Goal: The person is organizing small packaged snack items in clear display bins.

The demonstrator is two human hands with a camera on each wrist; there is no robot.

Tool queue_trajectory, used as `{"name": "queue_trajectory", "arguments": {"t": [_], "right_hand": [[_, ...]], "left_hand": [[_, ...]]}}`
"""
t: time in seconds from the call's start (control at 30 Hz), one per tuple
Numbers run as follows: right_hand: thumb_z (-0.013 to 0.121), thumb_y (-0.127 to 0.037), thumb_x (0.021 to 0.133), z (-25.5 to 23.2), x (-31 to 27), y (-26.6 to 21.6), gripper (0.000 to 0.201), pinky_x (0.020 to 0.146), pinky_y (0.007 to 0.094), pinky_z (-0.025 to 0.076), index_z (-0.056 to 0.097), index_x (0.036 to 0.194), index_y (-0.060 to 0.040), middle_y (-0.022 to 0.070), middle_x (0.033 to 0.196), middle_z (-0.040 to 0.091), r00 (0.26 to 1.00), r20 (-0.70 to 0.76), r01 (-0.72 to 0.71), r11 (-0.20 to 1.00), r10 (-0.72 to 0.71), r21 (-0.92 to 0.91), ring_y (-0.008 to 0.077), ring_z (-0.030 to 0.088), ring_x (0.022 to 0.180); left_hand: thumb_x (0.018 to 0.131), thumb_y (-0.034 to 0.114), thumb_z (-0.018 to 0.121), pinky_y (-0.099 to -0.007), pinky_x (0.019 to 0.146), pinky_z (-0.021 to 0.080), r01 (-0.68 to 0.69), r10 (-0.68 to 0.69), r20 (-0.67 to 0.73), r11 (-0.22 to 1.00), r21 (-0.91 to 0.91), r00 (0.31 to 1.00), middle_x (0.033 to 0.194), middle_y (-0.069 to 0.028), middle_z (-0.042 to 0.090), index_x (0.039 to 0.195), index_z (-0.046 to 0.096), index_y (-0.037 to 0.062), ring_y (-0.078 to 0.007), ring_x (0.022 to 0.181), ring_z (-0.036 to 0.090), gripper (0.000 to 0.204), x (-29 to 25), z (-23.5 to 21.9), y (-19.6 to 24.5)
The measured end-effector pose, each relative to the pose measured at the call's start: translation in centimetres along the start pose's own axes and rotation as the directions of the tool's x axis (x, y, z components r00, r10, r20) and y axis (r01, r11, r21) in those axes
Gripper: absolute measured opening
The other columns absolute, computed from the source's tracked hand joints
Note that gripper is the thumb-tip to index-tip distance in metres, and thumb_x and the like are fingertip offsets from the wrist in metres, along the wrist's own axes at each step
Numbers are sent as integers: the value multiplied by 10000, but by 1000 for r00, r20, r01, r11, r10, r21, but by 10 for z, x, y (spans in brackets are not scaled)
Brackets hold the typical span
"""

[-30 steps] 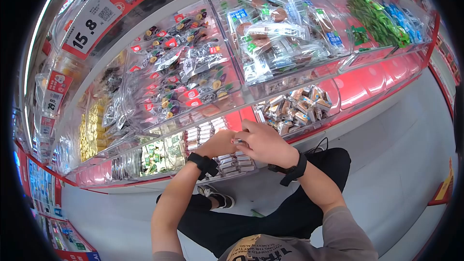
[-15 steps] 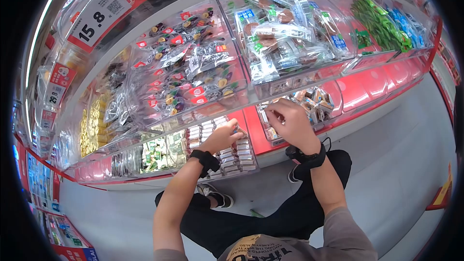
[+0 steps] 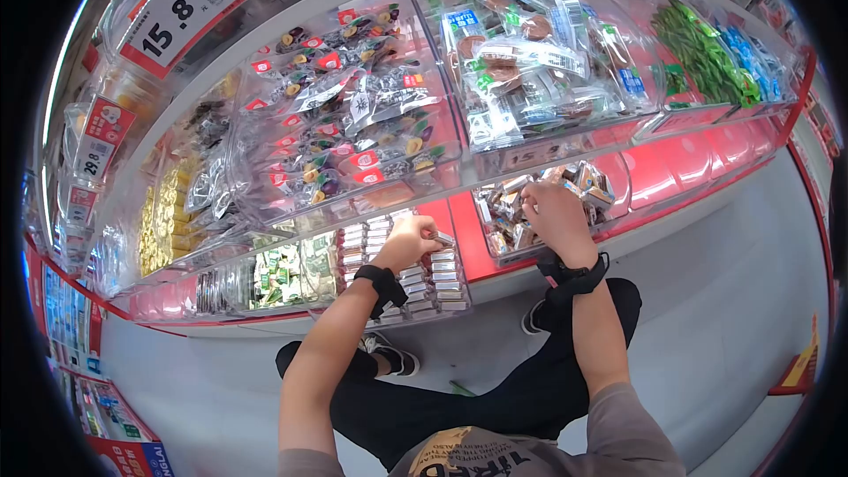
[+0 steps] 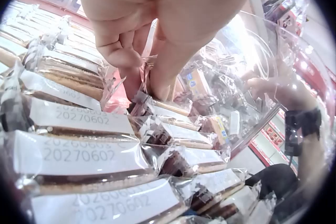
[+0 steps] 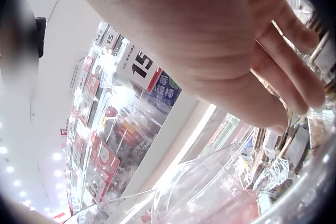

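Observation:
My left hand (image 3: 409, 243) reaches into a clear bin of small wrapped wafer bars (image 4: 79, 155), stood in neat rows with date stamps on their white sides. Thumb and fingers pinch the crinkled clear wrapper (image 4: 149, 66) of one bar at the row's far end, and the hand hides part of it. My right hand (image 3: 561, 216) is over the neighbouring bin, where similar wrapped bars (image 3: 596, 190) lie in a loose heap. In the right wrist view, its loosely bent fingers (image 5: 291, 71) reach down among these packets, with no bar visibly gripped.
An upper shelf above the hands holds bins of dark wrapped snacks (image 3: 336, 115) and larger clear packets (image 3: 530, 62). Its clear front lip (image 3: 353, 212) overhangs the lower bins. Green packets (image 3: 698, 49) lie at the far right. A red strip (image 3: 468, 238) separates the two lower bins.
The hands were together between the bins, then parted. The right hand moved right to the loose heap and lowered into it; the left returned to the neat rows with a bar.

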State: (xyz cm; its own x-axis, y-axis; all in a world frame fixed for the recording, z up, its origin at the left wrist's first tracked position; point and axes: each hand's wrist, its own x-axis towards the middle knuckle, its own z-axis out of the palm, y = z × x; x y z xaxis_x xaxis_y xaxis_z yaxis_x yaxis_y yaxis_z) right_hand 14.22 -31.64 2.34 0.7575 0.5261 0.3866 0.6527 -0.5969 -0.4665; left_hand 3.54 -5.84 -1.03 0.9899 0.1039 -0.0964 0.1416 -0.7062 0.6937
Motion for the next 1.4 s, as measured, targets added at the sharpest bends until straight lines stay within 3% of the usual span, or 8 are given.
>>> {"name": "queue_trajectory", "arguments": {"t": [0.3,0.5,0.8,1.0,1.1,1.2,1.3,1.4], "right_hand": [[614,-114,731,14,-2,-14,322,630,420,491,562,1046,-76,148,781,620,986,162,55,997,-45,-52,322,623,732],[596,-90,727,32,-6,-13,272,581,406,484,562,994,-51,130,719,601,994,-33,101,992,-104,-73,305,616,686],[590,-87,736,35,-1,-16,213,572,390,484,566,944,-48,123,699,601,997,-44,59,992,-65,-113,293,617,674],[658,-118,731,32,-1,-16,308,630,412,481,573,1026,-110,117,779,622,998,46,-32,996,36,-89,314,617,731],[654,-122,735,36,-2,-16,273,632,410,484,589,1000,-108,110,770,604,996,-88,21,997,-28,-80,314,610,718],[650,-104,736,32,0,-19,195,619,408,477,623,928,-100,108,772,587,992,-120,27,996,-37,-90,322,598,701],[663,-93,728,13,3,-22,133,580,349,464,666,859,-77,100,741,593,987,-137,72,996,-80,-60,269,588,631],[679,-95,742,-17,5,-36,111,519,279,431,685,838,-39,63,677,609,992,-127,68,914,-18,399,142,574,572]], "left_hand": [[766,249,648,-322,628,491,83,-78,103,995,-50,992,736,-151,642,811,650,-22,-206,624,615,274,-5,-9,22],[824,194,605,-280,623,474,66,-55,88,989,-132,995,756,-112,613,836,643,-42,-158,665,598,239,-3,-7,9],[817,128,515,-400,772,465,-261,307,-65,888,380,950,812,-162,636,886,655,-13,-307,831,602,210,-7,5,9],[795,42,490,-444,842,401,-9,10,64,1000,-15,998,834,-144,634,928,679,45,-283,854,583,231,-8,1,15],[789,22,489,-422,838,409,-130,89,117,902,412,989,846,-112,620,934,679,53,-279,877,561,241,-4,6,9],[774,31,497,-412,816,438,-354,388,5,837,417,922,868,-105,606,916,678,51,-284,896,547,230,-7,12,-2],[764,42,502,-426,825,427,-310,321,17,899,310,947,903,-112,598,909,678,61,-286,922,529,229,-7,14,-4],[760,88,520,-392,820,444,-227,214,77,942,246,974,882,-141,616,931,622,6,-323,849,572,215,-9,0,15]]}}
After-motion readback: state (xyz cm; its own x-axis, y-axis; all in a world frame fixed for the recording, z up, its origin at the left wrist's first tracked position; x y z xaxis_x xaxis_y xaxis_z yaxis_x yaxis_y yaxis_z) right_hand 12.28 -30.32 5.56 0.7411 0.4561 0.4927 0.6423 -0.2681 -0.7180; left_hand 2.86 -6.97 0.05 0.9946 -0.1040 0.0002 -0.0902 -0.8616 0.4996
